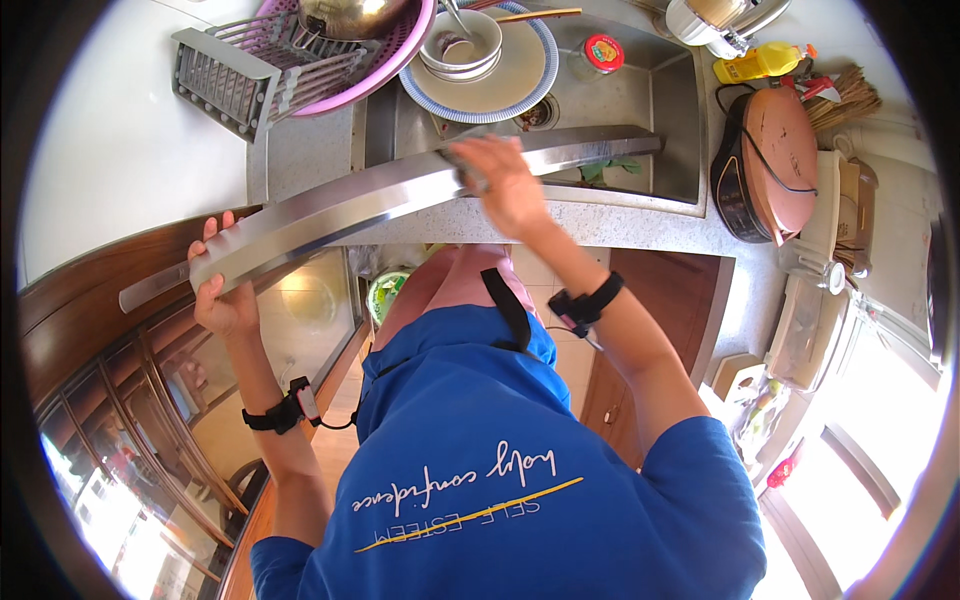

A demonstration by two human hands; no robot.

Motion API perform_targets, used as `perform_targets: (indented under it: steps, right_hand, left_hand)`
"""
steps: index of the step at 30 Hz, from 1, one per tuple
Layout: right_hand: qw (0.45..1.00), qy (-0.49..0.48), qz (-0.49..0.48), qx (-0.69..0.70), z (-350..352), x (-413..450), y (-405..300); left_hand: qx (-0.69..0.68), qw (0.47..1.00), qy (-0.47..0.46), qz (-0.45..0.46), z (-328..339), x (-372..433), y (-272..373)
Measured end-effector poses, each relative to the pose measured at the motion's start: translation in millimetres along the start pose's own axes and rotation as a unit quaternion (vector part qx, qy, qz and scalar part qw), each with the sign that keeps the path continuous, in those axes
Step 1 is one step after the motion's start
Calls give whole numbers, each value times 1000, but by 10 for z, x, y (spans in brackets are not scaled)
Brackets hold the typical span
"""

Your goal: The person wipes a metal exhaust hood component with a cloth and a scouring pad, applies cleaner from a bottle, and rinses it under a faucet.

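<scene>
A long, shiny metal channel [360, 199] slants across the sink front, its far right end reaching into the steel sink [679, 112]. Near its left end, my left hand [227, 300] grips it, thumb on the near side and fingertips over the far edge. A translucent strip [154, 287] juts out past that end. My right hand [506, 184], blurred, lies over the channel's middle. Under its fingers is a dark grey pad [471, 178], probably a scrubber, partly hidden by the hand. Green leaves [607, 169] lie in the sink behind the channel.
A large blue-rimmed plate [517, 82] carries stacked bowls [461, 49]. A red-lidded jar [602, 54] stands in the sink. Left are a grey rack [225, 82] and pink basket [352, 86]; right, an electric griddle [776, 161] and yellow bottle [761, 62].
</scene>
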State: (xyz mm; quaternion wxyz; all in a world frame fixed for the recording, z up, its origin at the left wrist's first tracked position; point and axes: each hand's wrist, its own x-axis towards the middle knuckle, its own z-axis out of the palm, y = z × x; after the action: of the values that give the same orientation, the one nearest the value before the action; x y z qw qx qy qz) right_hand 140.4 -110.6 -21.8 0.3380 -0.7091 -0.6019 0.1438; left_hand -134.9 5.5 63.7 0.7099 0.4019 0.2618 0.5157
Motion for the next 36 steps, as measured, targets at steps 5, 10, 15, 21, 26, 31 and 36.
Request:
perform_targets:
  steps: [5, 10, 15, 21, 26, 31, 36]
  right_hand:
    - [982, 6, 124, -145, -241, -310, 616]
    - [999, -38, -6, -37, -123, -170, 59]
    - [980, -60, -175, 75, -105, 233, -834]
    - [966, -18, -255, 36, -375, 344, -660]
    - [991, -41, -117, -39, -612, 68, 9]
    - [984, -24, -164, -69, -843, 265, -298]
    - [943, 56, -327, -36, -1062, 762, -1077]
  left_hand:
    - [-12, 999, 22, 43, 75, -32, -39]
    - [-41, 996, 25, 74, 271, 40, -10]
    - [-28, 995, 11, 96, 502, 89, 66]
    - [-76, 991, -25, 105, 925, 312, 174]
    - [-83, 988, -26, 126, 1103, 523, 239]
    - [-108, 982, -69, 138, 1555, 715, 253]
    - [-101, 977, -133, 135, 1876, 800, 265]
